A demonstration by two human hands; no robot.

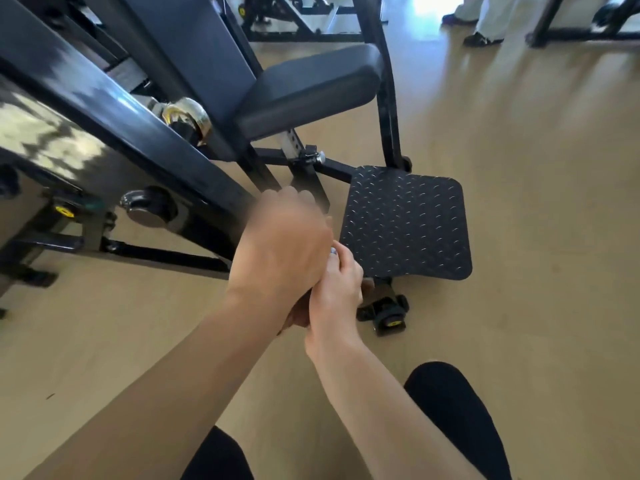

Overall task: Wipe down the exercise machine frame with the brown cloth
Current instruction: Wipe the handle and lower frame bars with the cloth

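The black exercise machine frame [114,109] slants from the upper left down to the middle of the view. My left hand [284,244] is palm down at the lower end of that slanted bar, blurred, and lies over my right hand. My right hand [336,289] sits just below it with its fingers curled. A small dark strip of the brown cloth [294,317] shows under my left wrist, and another bit peeks out to the right of my right hand. Most of the cloth is hidden by both hands.
A black checker foot plate [408,223] lies right of my hands, with a black adjustable foot [384,315] below it. The padded seat [308,88] is above. My knees [457,420] show at the bottom. Another person's legs [485,26] stand far back on the tan floor.
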